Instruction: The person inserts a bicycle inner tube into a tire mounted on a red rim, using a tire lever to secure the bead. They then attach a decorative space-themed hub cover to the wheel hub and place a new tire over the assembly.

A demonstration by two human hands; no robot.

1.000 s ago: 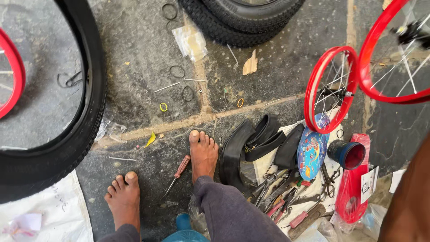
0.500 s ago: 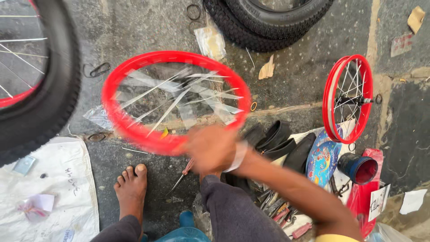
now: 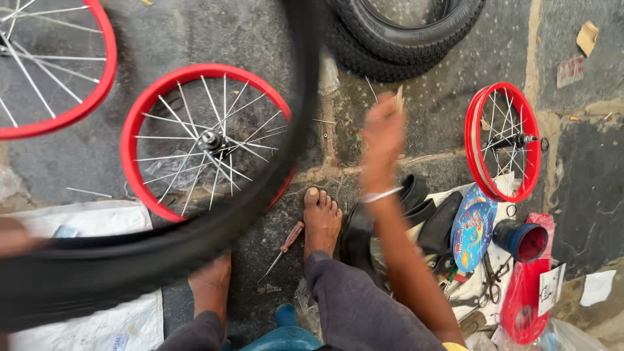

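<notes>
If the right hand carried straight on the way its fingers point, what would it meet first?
The right hand points up the picture toward the stacked black tyres. Those look like the first thing in its line, past a strip of stone floor. The hand is blurred, and depth is unclear.

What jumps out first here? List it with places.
The red spoked wheel rim lying flat on the stone floor at left centre, with a blurred black tyre sweeping across in front of it. The right hand is raised at centre, blurred. A smaller red wheel stands upright at right, above a blue cup.
</notes>
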